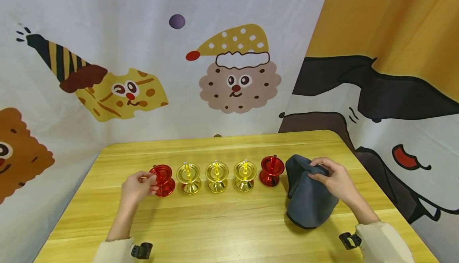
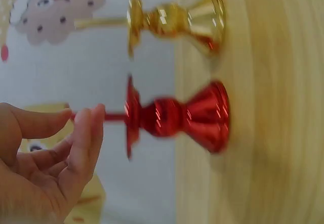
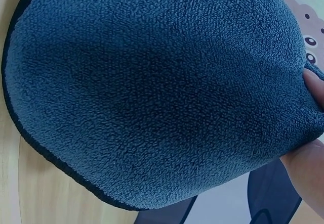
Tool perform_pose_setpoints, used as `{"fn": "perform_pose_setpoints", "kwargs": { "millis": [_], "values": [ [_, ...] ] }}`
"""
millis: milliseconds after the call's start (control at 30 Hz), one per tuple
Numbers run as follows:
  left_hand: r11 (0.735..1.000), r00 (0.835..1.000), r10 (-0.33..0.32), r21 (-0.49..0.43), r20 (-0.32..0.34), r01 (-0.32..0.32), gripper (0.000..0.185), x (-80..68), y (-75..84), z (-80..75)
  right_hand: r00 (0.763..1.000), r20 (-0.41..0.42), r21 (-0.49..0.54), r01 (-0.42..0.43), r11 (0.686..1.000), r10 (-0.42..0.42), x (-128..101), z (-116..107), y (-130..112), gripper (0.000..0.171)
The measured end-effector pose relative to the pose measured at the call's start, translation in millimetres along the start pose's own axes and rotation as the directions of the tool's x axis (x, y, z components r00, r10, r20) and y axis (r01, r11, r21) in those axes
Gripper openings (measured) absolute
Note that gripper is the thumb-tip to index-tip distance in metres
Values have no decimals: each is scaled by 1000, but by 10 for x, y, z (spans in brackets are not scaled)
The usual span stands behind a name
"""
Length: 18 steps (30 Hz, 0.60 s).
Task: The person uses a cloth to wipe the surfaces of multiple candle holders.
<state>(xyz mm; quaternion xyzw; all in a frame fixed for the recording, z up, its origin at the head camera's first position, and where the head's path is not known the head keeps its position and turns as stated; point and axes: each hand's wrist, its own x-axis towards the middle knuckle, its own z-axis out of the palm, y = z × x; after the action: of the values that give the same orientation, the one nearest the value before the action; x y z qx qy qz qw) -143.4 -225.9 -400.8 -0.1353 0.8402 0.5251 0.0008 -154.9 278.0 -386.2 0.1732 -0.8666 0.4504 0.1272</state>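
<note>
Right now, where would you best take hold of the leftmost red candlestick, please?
Probably the narrow waist of the red candlestick, pinched from the left by the left hand. It stands upright; the gold candlestick crowds its right side.

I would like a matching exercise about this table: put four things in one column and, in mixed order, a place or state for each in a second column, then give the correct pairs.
Things:
1. left hand
2. right hand
3. three gold candle holders
4. red candle holder on the right

Places or states:
A. stand in the middle of the row
B. grips the grey cloth
C. stands beside the grey cloth, with no hand on it
D. at the red candle holder on the left end

Pairs: 1-D, 2-B, 3-A, 4-C
</note>
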Motion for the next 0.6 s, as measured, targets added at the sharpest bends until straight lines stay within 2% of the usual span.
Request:
{"fn": "perform_pose_setpoints", "kwargs": {
  "millis": [167, 233, 333, 467, 600],
  "values": [
    [998, 998, -55, -45, -38, 53, 35, 35, -177, -110, 1000, 1, -10, -11, 1000, 11, -7, -2, 1, 29],
    [994, 997, -80, -75, -18, 78, 42, 64, -244, -125, 1000, 1, -7, -14, 1000, 14, -10, -3, 3, 29],
    [984, 993, -109, -136, 47, 115, 49, 102, -326, -120, 1000, 4, 3, -16, 1000, 16, -17, -2, 6, 28],
    [943, 985, -124, -295, 124, 156, 51, 130, -398, -80, 1000, 6, -2, -24, 1000, 24, -18, 2, 1, 27],
    [885, 982, -119, -433, 148, 172, 47, 156, -411, -42, 1000, 4, -12, -27, 1000, 28, -17, -1, 1, 27]
  ]
}}
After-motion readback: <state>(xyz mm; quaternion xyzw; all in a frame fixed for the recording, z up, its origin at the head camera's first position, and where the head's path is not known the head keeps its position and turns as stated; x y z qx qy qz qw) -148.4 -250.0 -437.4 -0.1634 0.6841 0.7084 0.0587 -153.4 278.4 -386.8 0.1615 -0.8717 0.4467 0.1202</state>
